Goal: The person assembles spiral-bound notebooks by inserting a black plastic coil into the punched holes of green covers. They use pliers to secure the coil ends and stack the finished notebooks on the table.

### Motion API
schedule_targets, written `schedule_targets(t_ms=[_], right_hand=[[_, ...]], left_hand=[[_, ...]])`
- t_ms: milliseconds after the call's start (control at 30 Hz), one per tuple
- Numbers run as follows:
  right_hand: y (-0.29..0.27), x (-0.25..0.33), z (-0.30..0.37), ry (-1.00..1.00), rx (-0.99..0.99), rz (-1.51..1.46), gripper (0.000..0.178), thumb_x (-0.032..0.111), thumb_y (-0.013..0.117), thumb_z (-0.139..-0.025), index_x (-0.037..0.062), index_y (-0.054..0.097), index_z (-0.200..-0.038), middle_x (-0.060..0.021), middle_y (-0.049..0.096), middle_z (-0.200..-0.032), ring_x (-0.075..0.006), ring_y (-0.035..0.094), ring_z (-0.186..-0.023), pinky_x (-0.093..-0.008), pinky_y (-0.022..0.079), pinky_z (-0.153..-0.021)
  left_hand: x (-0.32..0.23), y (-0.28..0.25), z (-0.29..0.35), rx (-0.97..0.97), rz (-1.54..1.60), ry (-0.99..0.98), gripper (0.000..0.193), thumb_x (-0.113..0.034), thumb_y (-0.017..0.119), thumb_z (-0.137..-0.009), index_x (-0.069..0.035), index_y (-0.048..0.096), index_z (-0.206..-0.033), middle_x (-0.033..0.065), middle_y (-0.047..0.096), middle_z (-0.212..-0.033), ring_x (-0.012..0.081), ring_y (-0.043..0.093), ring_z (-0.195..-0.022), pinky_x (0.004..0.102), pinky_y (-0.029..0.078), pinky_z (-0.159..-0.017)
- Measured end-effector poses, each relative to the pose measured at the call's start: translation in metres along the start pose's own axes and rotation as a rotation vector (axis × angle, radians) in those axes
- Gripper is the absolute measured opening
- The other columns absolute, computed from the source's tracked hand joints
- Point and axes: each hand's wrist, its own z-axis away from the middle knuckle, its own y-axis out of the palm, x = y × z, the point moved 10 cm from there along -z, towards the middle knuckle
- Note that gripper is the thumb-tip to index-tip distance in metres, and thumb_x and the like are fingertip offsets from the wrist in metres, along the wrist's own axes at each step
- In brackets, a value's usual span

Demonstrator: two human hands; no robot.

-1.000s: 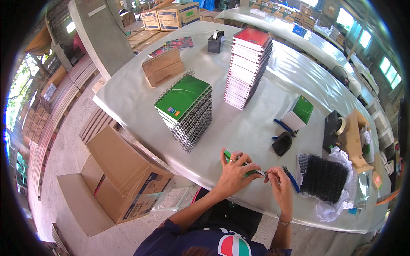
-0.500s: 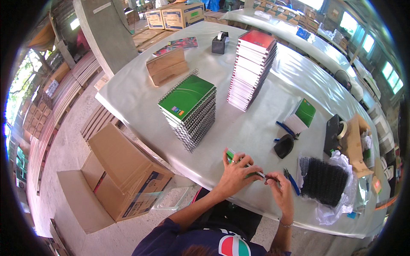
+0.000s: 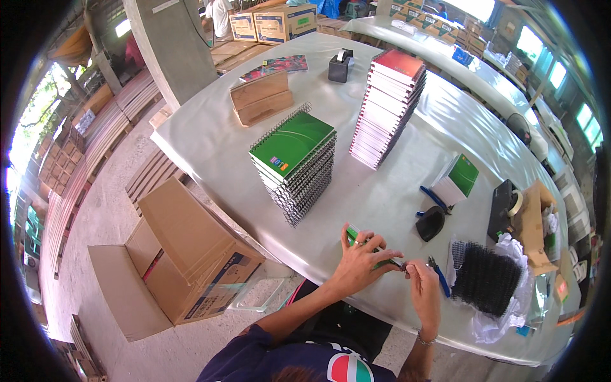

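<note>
Near the table's front edge, my left hand (image 3: pixel 364 262) is closed round a thin notebook with a green cover (image 3: pixel 352 235), which is seen nearly edge-on. My right hand (image 3: pixel 422 288) pinches at the notebook's right end, where a small dark bit shows; whether it is spiral wire I cannot make out. Just right of that hand lies a pair of blue-handled pliers (image 3: pixel 440 279). Beyond it, a heap of black binding coils (image 3: pixel 487 278) rests on white plastic wrapping (image 3: pixel 506 321). A stack of green spiral notebooks (image 3: pixel 294 145) stands ahead to the left.
A tall stack of red-covered notebooks (image 3: pixel 388 108) stands farther back. To the right are a green-topped paper block (image 3: pixel 463 175), a dark curved object (image 3: pixel 430 224), a tape dispenser (image 3: pixel 503 210) and a cardboard box (image 3: pixel 533 219). Another open carton (image 3: pixel 191 267) sits on the floor at left.
The whole view has shifted, so most table items appear slightly farther right. Both hands keep their hold at the notebook's end, with only slight finger movement.
</note>
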Motion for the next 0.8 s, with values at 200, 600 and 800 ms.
schedule_targets(t_ms=[200,600,800], right_hand=[[0.000,0.012,-0.003,0.006,-0.069,0.017,0.016,0.016,0.059,-0.096,0.0004,0.058,-0.101,-0.0161,0.060,-0.098,-0.0344,0.057,-0.089,-0.0421,0.043,-0.078],[0.010,0.015,-0.012,-0.126,-0.160,0.153,0.016,0.015,0.060,-0.094,0.0034,0.059,-0.106,-0.0158,0.063,-0.099,-0.0368,0.061,-0.095,-0.0440,0.044,-0.083],[0.020,0.001,-0.007,-0.075,0.082,-0.147,0.018,0.019,0.060,-0.096,0.0027,0.064,-0.103,-0.0176,0.063,-0.101,-0.0363,0.059,-0.101,-0.0432,0.045,-0.086]], left_hand=[[-0.002,-0.005,0.002,-0.030,-0.018,-0.010,0.035,-0.040,0.070,-0.086,-0.036,0.069,-0.121,-0.0014,0.056,-0.101,0.0230,0.049,-0.114,0.0695,0.015,-0.107],[0.024,-0.036,0.007,-0.299,0.197,-0.262,0.068,-0.006,0.081,-0.076,-0.015,0.053,-0.137,0.0144,0.047,-0.131,0.0371,0.044,-0.126,0.0488,0.035,-0.106],[0.042,-0.017,0.005,-0.053,0.285,-0.175,0.056,-0.010,0.083,-0.075,-0.002,0.049,-0.119,0.0186,0.049,-0.117,0.0363,0.045,-0.116,0.0450,0.039,-0.098]])
